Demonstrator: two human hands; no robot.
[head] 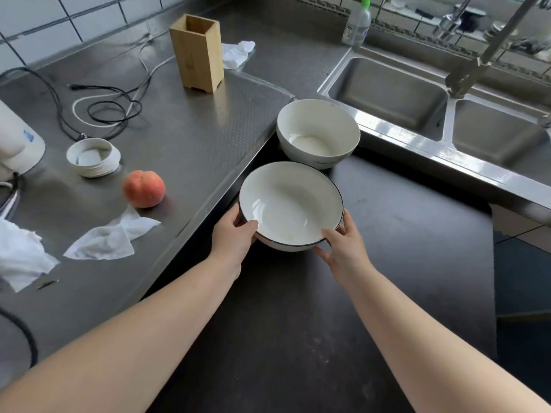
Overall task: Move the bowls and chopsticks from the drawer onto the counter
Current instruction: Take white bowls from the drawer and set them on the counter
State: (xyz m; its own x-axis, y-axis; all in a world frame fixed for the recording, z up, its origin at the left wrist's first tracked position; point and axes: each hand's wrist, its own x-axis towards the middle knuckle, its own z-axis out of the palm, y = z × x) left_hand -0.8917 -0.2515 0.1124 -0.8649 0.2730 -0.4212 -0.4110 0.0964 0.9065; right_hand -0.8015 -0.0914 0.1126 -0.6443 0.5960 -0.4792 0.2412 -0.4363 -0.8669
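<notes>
A wide white bowl with a thin dark rim point(290, 204) is held over the dark drawer surface point(402, 234), tilted slightly towards me. My left hand point(235, 236) grips its left edge, thumb over the rim. My right hand point(343, 245) grips its right edge the same way. Just behind it a deeper white bowl point(317, 132) stands at the far end of the drawer, against the steel counter point(179, 138). No chopsticks are visible.
On the counter stand an empty bamboo holder point(198, 52), a peach point(144, 188), a small white dish point(93, 156), crumpled tissues point(110, 236) and loose cables point(101, 105). A double steel sink point(387, 90) with a faucet lies to the right, a soap bottle point(356, 23) behind it.
</notes>
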